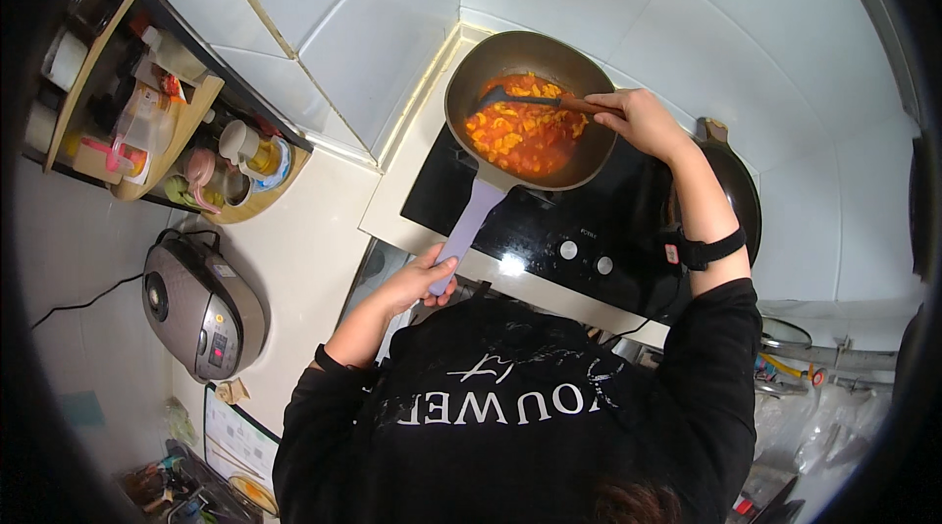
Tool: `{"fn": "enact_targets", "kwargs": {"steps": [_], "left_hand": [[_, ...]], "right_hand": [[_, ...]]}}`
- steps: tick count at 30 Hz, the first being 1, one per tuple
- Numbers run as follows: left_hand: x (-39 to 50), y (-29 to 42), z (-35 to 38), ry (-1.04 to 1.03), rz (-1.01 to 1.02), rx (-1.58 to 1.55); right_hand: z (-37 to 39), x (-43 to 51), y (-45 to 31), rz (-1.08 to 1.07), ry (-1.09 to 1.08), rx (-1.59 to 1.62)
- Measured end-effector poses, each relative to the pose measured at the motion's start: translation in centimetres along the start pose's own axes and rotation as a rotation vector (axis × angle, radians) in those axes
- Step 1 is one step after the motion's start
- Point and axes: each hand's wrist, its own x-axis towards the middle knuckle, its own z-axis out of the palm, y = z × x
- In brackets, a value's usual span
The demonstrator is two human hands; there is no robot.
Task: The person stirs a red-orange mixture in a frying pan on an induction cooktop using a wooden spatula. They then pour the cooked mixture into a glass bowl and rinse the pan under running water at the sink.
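Observation:
My left hand (422, 280) grips the lilac handle (469, 226) of a deep brown pan (533, 53) over the left side of a black glass cooktop (625, 193). In the pan lies a red, saucy mix of what looks like tomato and yellow scrambled egg (515, 134). My right hand (640, 119) holds the wooden handle of a spatula (541, 101) from above. Its dark head rests in the food at the pan's left side. The burner under the pan is hidden.
A second dark pan (739, 196) stands on the cooktop's right, beside my right forearm. Tiled walls (390, 60) meet behind the pan. On the left counter are a rice cooker (202, 303) and a wooden corner shelf (294, 174) with jars and bottles. Two knobs (586, 257) are at the cooktop's front.

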Motion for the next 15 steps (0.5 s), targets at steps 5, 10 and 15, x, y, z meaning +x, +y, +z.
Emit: {"fn": "enact_targets", "kwargs": {"steps": [5,10,15], "left_hand": [[0.1,-0.4,0.2,0.044,0.027,0.022],[0.1,-0.3,0.2,0.04,0.042,0.039],[-0.2,0.1,0.0,0.008,0.056,0.042]], "right_hand": [[-0.1,0.4,-1.0,0.015,0.125,-0.086],[1.9,-0.1,-0.4,0.038,0.124,0.01],[1.1,-4.9,-1.6,0.049,0.031,-0.064]]}}
